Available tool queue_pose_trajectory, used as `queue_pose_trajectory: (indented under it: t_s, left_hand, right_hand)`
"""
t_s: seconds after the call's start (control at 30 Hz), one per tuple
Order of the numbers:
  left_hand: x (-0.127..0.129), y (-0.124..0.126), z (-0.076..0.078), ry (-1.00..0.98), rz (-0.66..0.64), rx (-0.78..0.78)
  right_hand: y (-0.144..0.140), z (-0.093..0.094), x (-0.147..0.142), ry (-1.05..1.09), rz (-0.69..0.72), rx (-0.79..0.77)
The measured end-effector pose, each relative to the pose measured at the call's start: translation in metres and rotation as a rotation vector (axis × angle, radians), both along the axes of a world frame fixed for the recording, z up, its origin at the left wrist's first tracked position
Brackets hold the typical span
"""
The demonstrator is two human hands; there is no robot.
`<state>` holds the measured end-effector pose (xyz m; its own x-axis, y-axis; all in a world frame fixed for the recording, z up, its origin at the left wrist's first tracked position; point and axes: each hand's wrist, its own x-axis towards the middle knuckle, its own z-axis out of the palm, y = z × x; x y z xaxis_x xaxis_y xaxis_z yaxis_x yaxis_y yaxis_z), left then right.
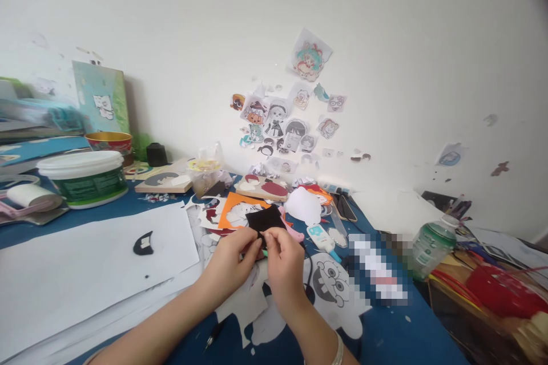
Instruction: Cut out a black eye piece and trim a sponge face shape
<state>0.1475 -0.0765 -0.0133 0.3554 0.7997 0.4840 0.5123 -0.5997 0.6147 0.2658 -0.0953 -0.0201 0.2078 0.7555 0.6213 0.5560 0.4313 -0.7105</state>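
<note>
— What fills the frame, largest first?

— A blue tabletop [394,325] across the lower half, with big white paper sheets [77,262] at lower left; one carries a small black cut-out shape [143,243], which suggests some cutting is already done.

— And the hands?

— At lower centre, the left hand [233,259] and right hand [282,259] both pinch the near edge of a small black square of felt-like sheet [266,220], held just above the table. It looks whole, with no outline cut into it that I can make out.

— What crowds them?

— A white lidded tub with a green label [85,177] at left, a white cartoon-face paper cut-out [336,285] right of the wrists, an orange cut sheet [240,209] just behind the felt (scraps everywhere), a green-labelled clear bottle [430,245] at right, and a dark pen [213,337] beneath the left forearm.
</note>
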Motion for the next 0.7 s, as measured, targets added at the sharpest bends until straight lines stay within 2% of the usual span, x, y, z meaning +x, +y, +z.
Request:
queue_pose_trajectory:
  t_s: [0.57, 0.7]
  left_hand:
    - [-0.0026, 0.0001, 0.0028, -0.027, -0.067, -0.055]
    - [0.0001, -0.003, 0.0023, -0.025, -0.13, 0.018]
  right_hand:
    - [-0.0012, 0.0037, -0.0008, 0.173, 0.054, -0.136]
    - [0.0028, 0.0037, 0.0062, 0.239, 0.021, -0.16]
